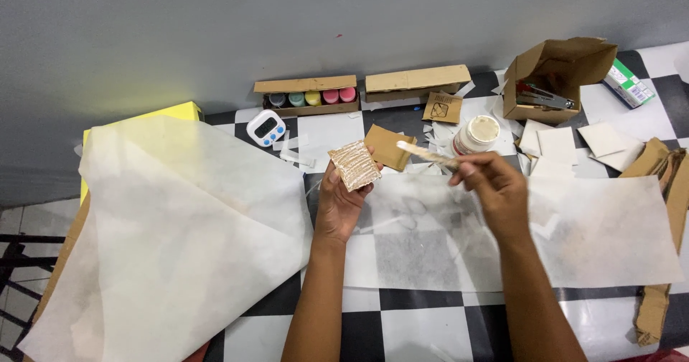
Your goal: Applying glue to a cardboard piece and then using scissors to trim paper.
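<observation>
Translucent paper sheet, largest item, drapes over the worktop's left edge. Smaller translucent sheet lies flat at centre-right. Left hand pinches a glue-coated cardboard square, raised above the sheet. Right hand pinches a flat wooden stick, tip just beside the square. Glue jar stands open behind, toward the back edge.

Count: 2 hands, 5 paint pots in one tray, 2 long cardboard boxes, 1 open carton, 1 timer, 1 glue jar, 2 tissue sheets.
</observation>
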